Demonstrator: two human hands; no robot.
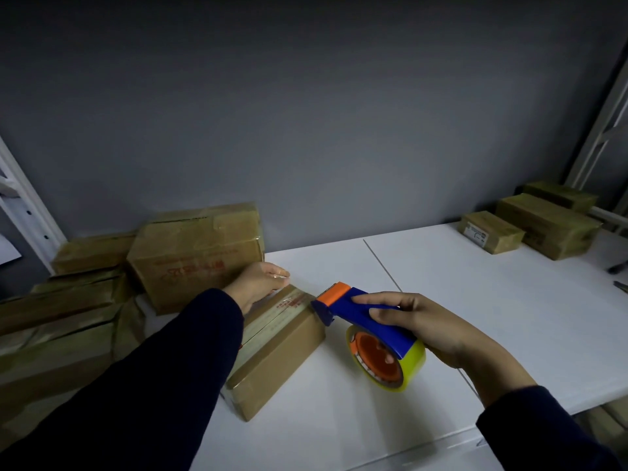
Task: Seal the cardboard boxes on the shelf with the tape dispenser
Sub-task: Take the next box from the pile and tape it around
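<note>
Shelf (441, 294) is carrying taped boxes (197, 253) at the left. The middle box (282, 355) is already showing tape on top. The left hand (261, 282) is pressing flat on its far end, and the right hand (452, 334) is gripping the tape dispenser (360, 309) just beside it, so this seal is probably finishing.

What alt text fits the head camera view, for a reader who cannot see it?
A person's right hand grips a blue and orange tape dispenser beside a long cardboard box on a white shelf, while the left hand rests at the box's far end.
</note>
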